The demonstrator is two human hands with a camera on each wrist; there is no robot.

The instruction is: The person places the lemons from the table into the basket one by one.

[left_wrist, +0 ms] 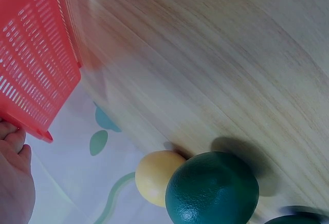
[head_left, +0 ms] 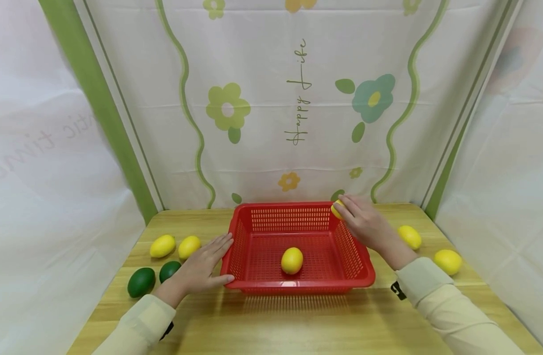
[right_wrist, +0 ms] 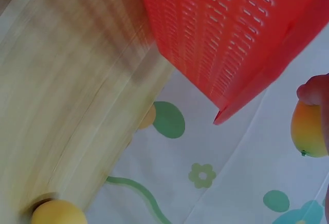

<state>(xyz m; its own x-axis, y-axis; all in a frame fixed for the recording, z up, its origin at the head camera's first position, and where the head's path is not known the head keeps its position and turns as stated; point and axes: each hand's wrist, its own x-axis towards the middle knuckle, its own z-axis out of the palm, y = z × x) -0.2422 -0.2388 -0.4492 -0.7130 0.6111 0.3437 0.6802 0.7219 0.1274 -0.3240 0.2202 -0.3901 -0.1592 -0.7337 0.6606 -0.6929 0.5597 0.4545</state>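
Observation:
A red perforated plastic basket point(head_left: 293, 285) stands on the table, with one lemon point(head_left: 291, 261) lying inside it. Over the basket's back right corner, my right hand point(head_left: 369, 224) pinches another yellow lemon point(head_left: 337, 210) between thumb and fingers. The right wrist view shows this held lemon point(right_wrist: 307, 131) at the right edge, partly covered by the hand. My left hand point(head_left: 200, 268) rests on the basket's left rim with fingers extended and thumb near the front corner. In the left wrist view, that hand point(left_wrist: 15, 178) touches the rim at the left edge.
Left of the basket lie two lemons point(head_left: 162, 246) and two dark green oval fruits point(head_left: 141, 282), one partly behind my left hand. Two more lemons point(head_left: 409, 237) lie to the right, beyond my right wrist. A patterned white curtain point(head_left: 262, 158) hangs behind the wooden table point(head_left: 289, 328).

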